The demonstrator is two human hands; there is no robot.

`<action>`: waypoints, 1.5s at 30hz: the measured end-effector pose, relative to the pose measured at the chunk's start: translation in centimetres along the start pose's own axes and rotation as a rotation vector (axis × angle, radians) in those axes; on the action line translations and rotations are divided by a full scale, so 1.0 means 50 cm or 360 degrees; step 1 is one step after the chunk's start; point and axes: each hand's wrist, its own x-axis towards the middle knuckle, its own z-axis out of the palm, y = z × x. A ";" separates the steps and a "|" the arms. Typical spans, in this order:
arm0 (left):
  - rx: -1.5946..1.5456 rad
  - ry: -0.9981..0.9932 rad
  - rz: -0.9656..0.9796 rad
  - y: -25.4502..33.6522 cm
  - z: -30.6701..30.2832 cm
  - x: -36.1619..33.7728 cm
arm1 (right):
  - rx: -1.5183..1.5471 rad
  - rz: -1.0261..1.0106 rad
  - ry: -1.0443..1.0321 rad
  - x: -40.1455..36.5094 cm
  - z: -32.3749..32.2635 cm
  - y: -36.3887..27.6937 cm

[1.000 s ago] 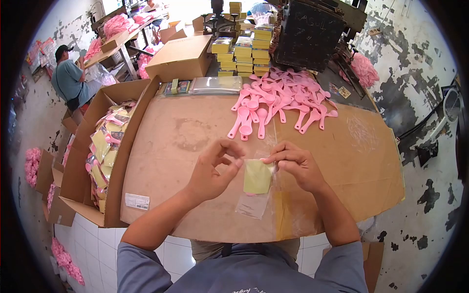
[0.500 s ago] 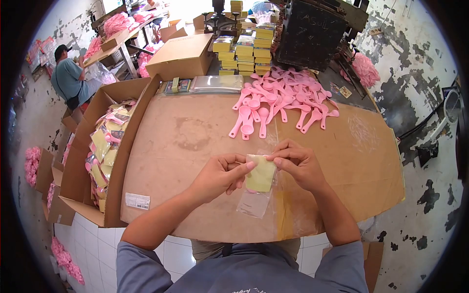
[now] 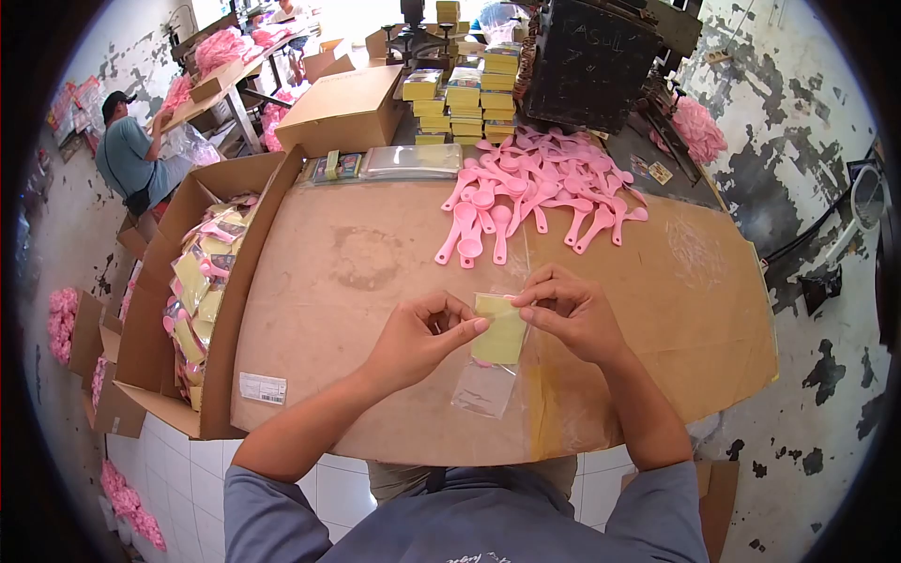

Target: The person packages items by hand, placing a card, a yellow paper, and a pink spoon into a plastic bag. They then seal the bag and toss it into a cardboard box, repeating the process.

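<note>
A small clear plastic bag (image 3: 485,388) with a yellow card (image 3: 500,333) in its upper part is in front of me over the cardboard-covered table. A bit of pink shows at the card's lower edge; the rest of that pink thing is hidden. My left hand (image 3: 424,336) pinches the bag's left side between thumb and fingers. At the upper right corner, the thumb and fingertips of my right hand (image 3: 570,314) are closed on the bag. Beyond my hands lies a heap of pink plastic measuring spoons (image 3: 554,183).
On my left stands an open carton (image 3: 260,281) of packed bags. Clear plastic sleeves (image 3: 413,161), stacks of yellow-edged cards (image 3: 465,89), a closed box (image 3: 343,108) and a dark machine (image 3: 587,75) line the far side. A person (image 3: 131,150) sits at the far left.
My left fingers have drawn back a little from the card's face, and their curled tips have shifted. The bag stays in nearly the same place, with my right hand still at its corner.
</note>
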 end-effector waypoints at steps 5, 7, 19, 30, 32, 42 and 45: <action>-0.0032 0.0082 0.0179 -0.008 0.014 0.004 | 0.0031 0.0007 -0.0020 0.001 -0.003 0.003; -0.0133 0.0038 0.0039 -0.005 0.016 -0.001 | 0.0017 0.0001 -0.0033 0.003 -0.004 0.005; -0.0319 0.0151 0.0030 0.011 0.017 -0.001 | 0.0209 0.0052 0.0035 0.005 0.027 -0.010; -0.0763 0.1037 0.0464 0.043 -0.164 0.050 | -0.0091 0.0172 0.0104 0.013 -0.019 0.019; -0.0950 0.1303 0.0698 0.082 -0.227 0.047 | -0.0263 0.0235 0.0095 0.010 -0.018 0.014; 0.0198 0.0460 -0.0088 -0.032 -0.055 0.049 | -0.1320 -0.0002 -0.0063 -0.008 0.005 0.026; 0.1075 0.0268 0.0308 -0.018 0.010 0.015 | -0.1241 0.0011 -0.0015 -0.008 0.010 0.038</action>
